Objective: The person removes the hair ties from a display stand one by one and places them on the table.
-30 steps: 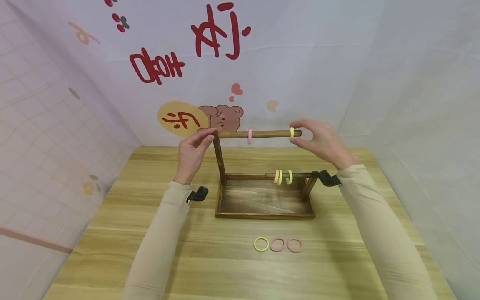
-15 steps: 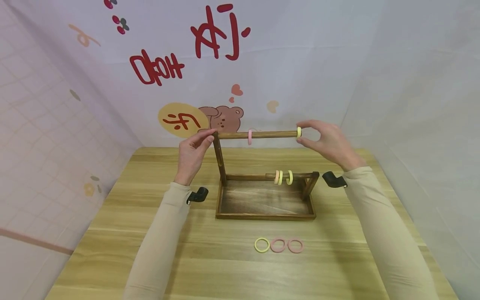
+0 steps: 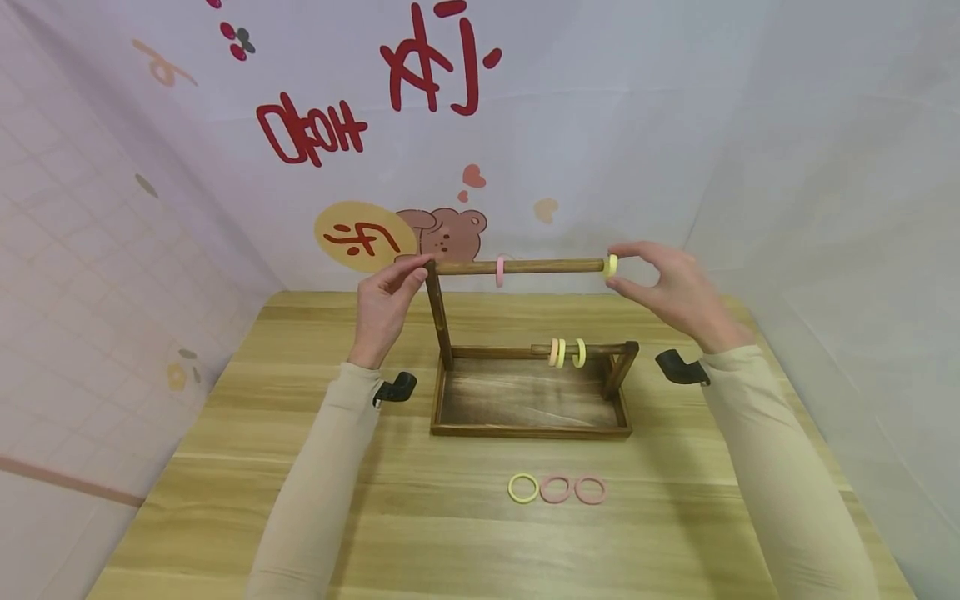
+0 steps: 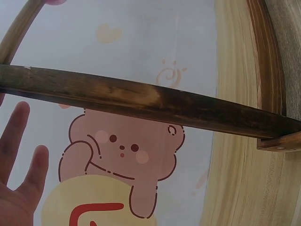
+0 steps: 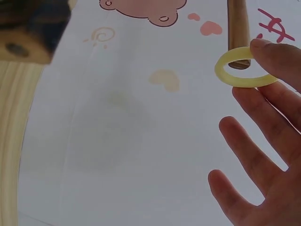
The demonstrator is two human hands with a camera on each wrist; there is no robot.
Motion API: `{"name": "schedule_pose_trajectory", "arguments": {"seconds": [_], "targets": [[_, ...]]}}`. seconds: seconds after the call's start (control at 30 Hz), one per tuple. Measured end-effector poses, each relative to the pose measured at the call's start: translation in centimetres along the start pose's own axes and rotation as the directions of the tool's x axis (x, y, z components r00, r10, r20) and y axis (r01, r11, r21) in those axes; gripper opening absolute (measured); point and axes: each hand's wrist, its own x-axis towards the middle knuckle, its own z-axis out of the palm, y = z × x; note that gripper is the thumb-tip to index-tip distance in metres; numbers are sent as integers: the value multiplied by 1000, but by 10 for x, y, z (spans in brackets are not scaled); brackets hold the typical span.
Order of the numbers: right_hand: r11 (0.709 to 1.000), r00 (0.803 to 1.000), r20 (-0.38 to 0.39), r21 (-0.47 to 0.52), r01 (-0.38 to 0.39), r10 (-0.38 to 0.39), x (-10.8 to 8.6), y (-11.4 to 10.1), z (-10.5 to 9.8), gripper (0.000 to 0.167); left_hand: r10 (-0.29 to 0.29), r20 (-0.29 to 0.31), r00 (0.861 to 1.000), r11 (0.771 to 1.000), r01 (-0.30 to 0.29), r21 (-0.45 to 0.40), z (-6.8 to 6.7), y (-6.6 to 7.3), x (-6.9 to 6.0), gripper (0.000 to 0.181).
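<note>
My right hand (image 3: 663, 281) pinches a yellow ring (image 3: 612, 266) at the upper rod tip (image 3: 596, 266), my left hand (image 3: 382, 312) the post (image 3: 438, 312); four other rings (image 3: 561, 353) hang on the rack (image 3: 531, 432), three loose rings (image 3: 523, 476) lie on the table (image 3: 450, 525).

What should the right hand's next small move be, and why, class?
Probably draw the yellow ring a little farther outward, until it fully clears the upper rod. The right hand pinches it at the rod's free end, and the right wrist view shows that end within the ring's opening; over the last second it has slid outward, so removal seems under way.
</note>
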Motion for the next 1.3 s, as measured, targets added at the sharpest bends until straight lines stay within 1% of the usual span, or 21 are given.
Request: {"name": "schedule_pose_trajectory", "arguments": {"seconds": [0.1,0.27,0.4,0.43,0.63,0.67,0.73,0.83,0.97,1.2,1.3], "targets": [[1000,999,-28,3,19,-19,-6,-2,-2,43,-8,-4,1000,1000,8,6,0,1,1,26],[999,998,-38,5,43,-43,-17,-4,-5,42,-18,-6,1000,1000,18,14,1,1,2,26],[998,996,-58,-18,67,-68,-27,-5,-5,42,-13,-5,1000,1000,13,7,1,2,2,26],[997,995,-65,-26,76,-77,-29,-6,-5,42,-10,-5,1000,1000,10,1,2,4,1,26],[990,984,-111,-53,134,-139,-44,-10,-1,44,-11,-9,1000,1000,10,-27,3,27,-4,25],[988,981,-119,-55,145,-150,-47,-10,-1,45,-13,-9,1000,999,12,-33,3,29,-5,25],[984,975,-133,-67,168,-176,-52,-10,1,46,-14,-8,1000,999,14,-39,4,29,-5,26],[978,968,-145,-76,193,-203,-60,-10,4,48,-15,-6,1000,999,15,-47,4,29,-5,26],[978,968,-145,-73,196,-205,-70,-8,7,51,-21,-9,1000,999,20,-48,4,28,-5,25],[980,971,-141,-73,183,-192,-86,-7,9,53,-24,-27,999,999,22,-44,3,2,0,26],[982,973,-139,-74,174,-183,-92,-8,10,53,-13,-31,999,999,11,-49,3,-1,0,26]]}}
